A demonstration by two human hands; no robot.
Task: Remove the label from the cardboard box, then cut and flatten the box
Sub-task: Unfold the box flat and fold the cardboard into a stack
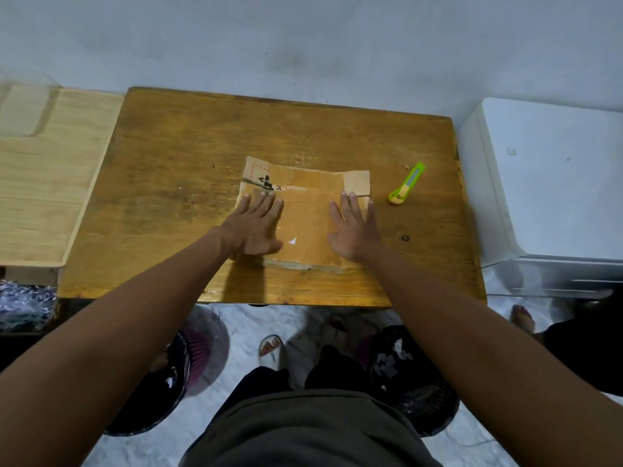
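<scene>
The cardboard box (305, 217) lies flat on the wooden table (188, 170), brown tape across it and a black printed mark near its far left corner. My left hand (258, 224) presses palm-down on the box's left side, fingers straight. On the right side my right hand (354, 227) presses down the same way. A green and yellow utility knife (406, 184) rests on the table to the right of the box, apart from both hands.
A pale wooden tray (43, 183) adjoins the table on the left. A white cabinet (553, 183) stands on the right. Dark bags (414, 375) and a person's feet are on the floor below the table's near edge.
</scene>
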